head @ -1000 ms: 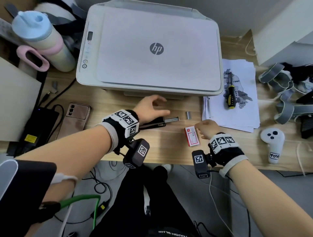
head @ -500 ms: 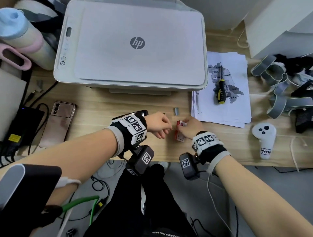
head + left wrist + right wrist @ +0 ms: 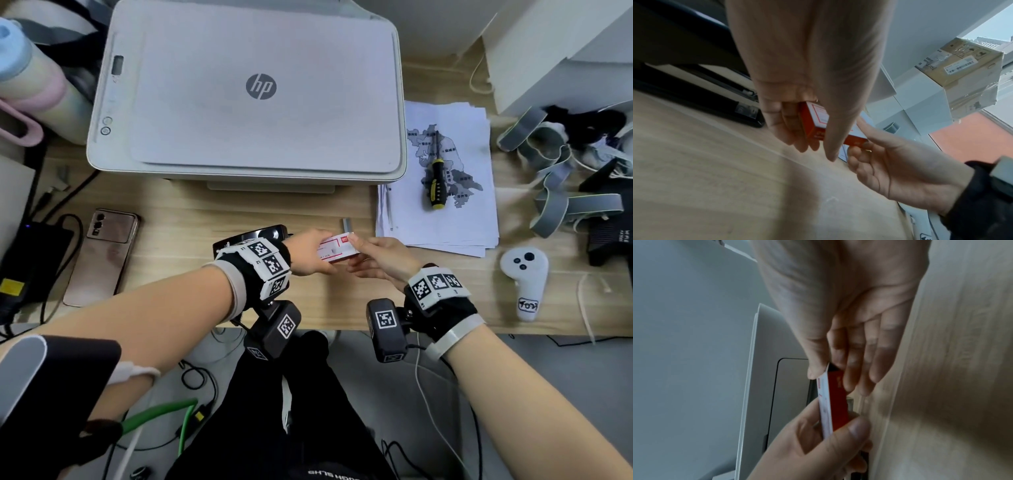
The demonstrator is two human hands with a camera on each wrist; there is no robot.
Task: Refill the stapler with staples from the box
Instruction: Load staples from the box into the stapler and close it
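- Leftmost, a bottle [image 3: 30, 68] is standing at the desk [image 3: 191, 212] corner, and a phone [image 3: 102, 253] is lying face down nearer the edge.
- Behind, a printer [image 3: 246, 92] is occupying the middle of the desk.
- Partly hidden by the left wrist, the stapler [image 3: 263, 233] is lying on the desk in front of the printer; in the left wrist view it [image 3: 719, 104] is showing black, with its metal tip near the fingers.
- Centrally, the left hand [image 3: 308, 253] is pinching the left end of the box [image 3: 337, 246] between thumb and fingers.
- Opposite it, the right hand [image 3: 380, 260] is pinching the right end of the same red and white box, thumb on top, so the box is being held above the desk between both hands.
- Just behind the box, a staple strip [image 3: 346, 224] is lying on the desk.
- Further right, a screwdriver [image 3: 436, 178] is resting on a stack of papers [image 3: 455, 222].
- Rightmost, a white controller [image 3: 524, 281] is lying near the desk edge, with grey straps [image 3: 561, 202] behind it.
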